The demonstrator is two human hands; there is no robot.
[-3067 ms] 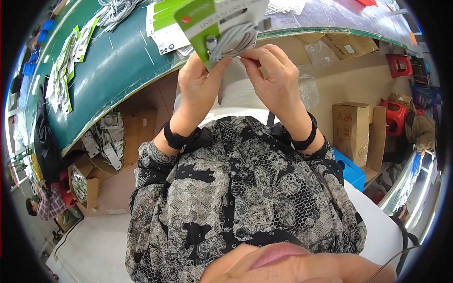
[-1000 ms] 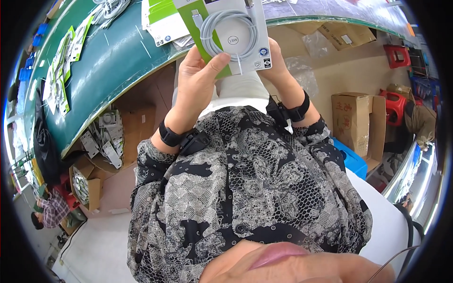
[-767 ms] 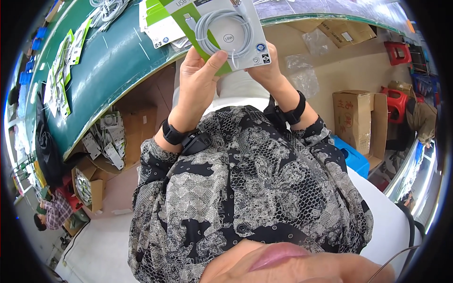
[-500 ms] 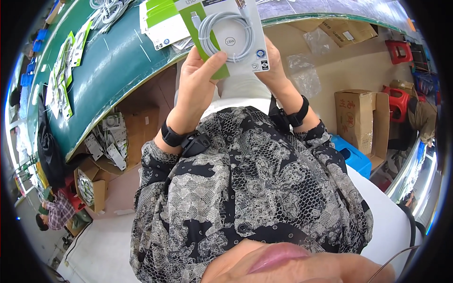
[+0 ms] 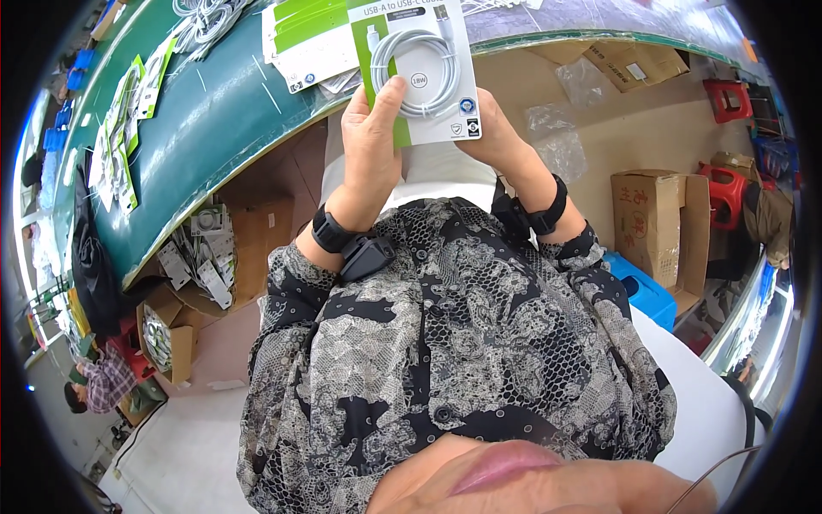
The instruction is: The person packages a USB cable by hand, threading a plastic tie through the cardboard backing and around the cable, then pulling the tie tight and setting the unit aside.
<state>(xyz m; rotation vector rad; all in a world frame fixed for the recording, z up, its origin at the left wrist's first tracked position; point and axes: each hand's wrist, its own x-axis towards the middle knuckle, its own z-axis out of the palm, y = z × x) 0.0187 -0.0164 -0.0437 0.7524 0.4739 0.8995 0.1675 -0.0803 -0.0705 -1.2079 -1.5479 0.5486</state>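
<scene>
Both hands, left hand and right hand, grip the cable package between them.

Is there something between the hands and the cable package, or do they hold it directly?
Nothing visible stands between them. The left hand grips the cable package directly, thumb on its front, and the right hand holds its lower right edge from behind.

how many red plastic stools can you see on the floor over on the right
2. One red stool stands near the upper right by the table's far end; another red stool sits lower, just right of the open cardboard box. Others may be hidden.
</scene>
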